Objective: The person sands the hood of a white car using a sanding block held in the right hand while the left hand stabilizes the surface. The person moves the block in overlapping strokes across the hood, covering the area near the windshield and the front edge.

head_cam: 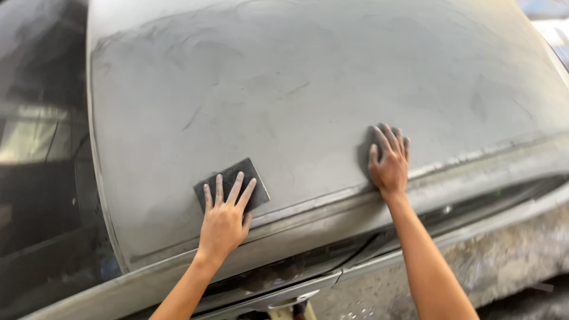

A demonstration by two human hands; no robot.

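Note:
A large grey car panel (308, 89), dull and covered in sanding marks, fills the view. My left hand (225, 213) lies flat, fingers spread, pressing a dark rectangular sanding pad (237, 175) against the panel near its lower edge. To the right, my right hand (389, 160) also lies flat on the panel, over a second dark pad (366, 151) that is mostly hidden under the palm and fingers.
The panel's lower edge meets a seam and gap (332, 255) running across the bottom. A dark glass surface (41, 154) lies at the left. Rough grey bodywork (510, 249) shows at the lower right.

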